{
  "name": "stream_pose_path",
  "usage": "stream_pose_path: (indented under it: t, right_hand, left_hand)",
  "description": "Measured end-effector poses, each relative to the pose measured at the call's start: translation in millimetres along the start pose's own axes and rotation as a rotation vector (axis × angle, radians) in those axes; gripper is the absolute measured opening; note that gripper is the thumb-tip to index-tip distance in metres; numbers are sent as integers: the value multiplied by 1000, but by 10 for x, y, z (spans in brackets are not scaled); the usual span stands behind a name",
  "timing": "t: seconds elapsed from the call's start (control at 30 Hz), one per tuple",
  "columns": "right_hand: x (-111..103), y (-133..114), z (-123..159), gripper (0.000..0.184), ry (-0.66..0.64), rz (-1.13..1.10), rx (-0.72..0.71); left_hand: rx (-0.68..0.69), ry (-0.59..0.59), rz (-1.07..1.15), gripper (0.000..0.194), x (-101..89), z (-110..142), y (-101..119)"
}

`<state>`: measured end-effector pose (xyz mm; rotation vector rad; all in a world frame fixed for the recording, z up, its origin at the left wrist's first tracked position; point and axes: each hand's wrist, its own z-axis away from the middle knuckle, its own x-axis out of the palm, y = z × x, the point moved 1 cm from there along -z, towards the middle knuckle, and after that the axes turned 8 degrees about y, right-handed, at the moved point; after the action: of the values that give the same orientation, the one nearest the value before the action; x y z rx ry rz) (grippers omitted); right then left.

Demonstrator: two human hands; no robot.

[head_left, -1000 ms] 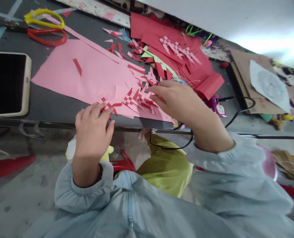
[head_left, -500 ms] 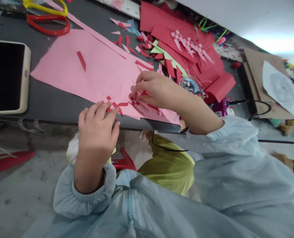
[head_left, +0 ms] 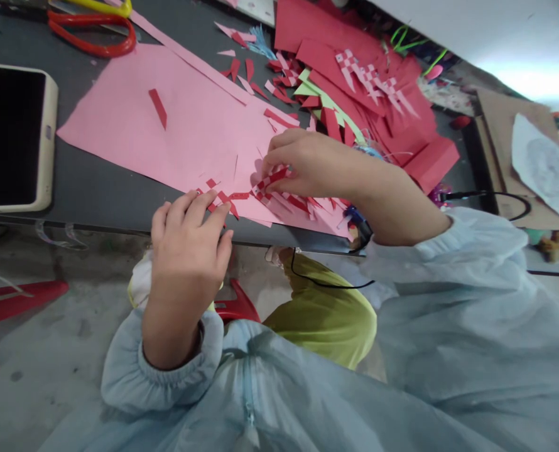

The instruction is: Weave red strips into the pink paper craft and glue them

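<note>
A red-and-pink woven paper piece [head_left: 279, 191] lies on a big pink sheet [head_left: 185, 135] at the near edge of the dark table [head_left: 105, 194]. My right hand [head_left: 310, 164] curls over it, thumb and fingers pinching a red strip of the weave. My left hand [head_left: 188, 248] rests at the table edge with its fingers stretched flat, pressing a small red-and-pink woven bit [head_left: 218, 198]. Both arms wear pale blue sleeves.
A phone [head_left: 10, 135] lies at the left. Red and yellow scissors [head_left: 93, 25] lie at the far left. Red paper sheets and woven pieces [head_left: 369, 75] pile up behind my right hand. Cardboard [head_left: 510, 157] and a black cable [head_left: 487, 198] sit at the right.
My right hand moved left over the woven piece and closed its fingers on a red strip. My left hand stayed pressed at the table edge. The view shifted slightly.
</note>
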<state>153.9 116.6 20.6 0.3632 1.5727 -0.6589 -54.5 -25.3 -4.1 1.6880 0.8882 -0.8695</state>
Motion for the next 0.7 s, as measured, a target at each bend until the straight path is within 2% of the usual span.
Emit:
stream_pose_path:
  t: [0.17, 0.33, 0.5, 0.7]
  right_hand:
    - [-93, -8, 5, 23, -26, -161, 4]
    - [-129, -64, -25, 32, -67, -271, -14]
    - [-165, -71, -70, 37, -89, -279, -75]
    - [-140, -104, -141, 35, -120, -221, -9]
  left_hand:
    - [24, -16, 3, 38, 35, -4, -49]
    - [26, -2, 3, 36, 28, 9, -32]
    - [7, 0, 1, 35, -9, 19, 20]
    - [5, -9, 36, 38, 0, 18, 4]
